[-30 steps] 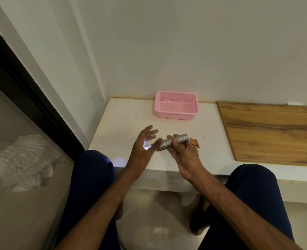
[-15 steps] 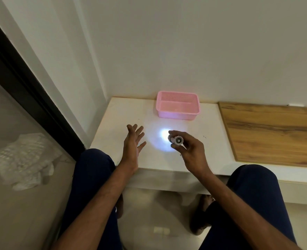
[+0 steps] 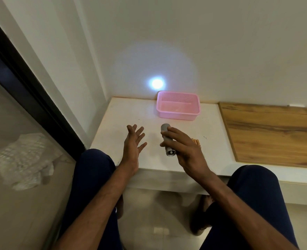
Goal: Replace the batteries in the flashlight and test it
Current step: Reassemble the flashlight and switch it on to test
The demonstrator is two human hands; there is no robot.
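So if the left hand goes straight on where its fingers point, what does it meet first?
Probably nothing on the white ledge: the open left hand points up and away, left of the pink basket, so likely the wall, though depth is unclear.

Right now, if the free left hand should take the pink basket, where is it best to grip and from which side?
Probably the pink basket by its flared rim on the near-left corner, coming from the left hand's side. The rim gives a lip, and the flashlight blocks the middle.
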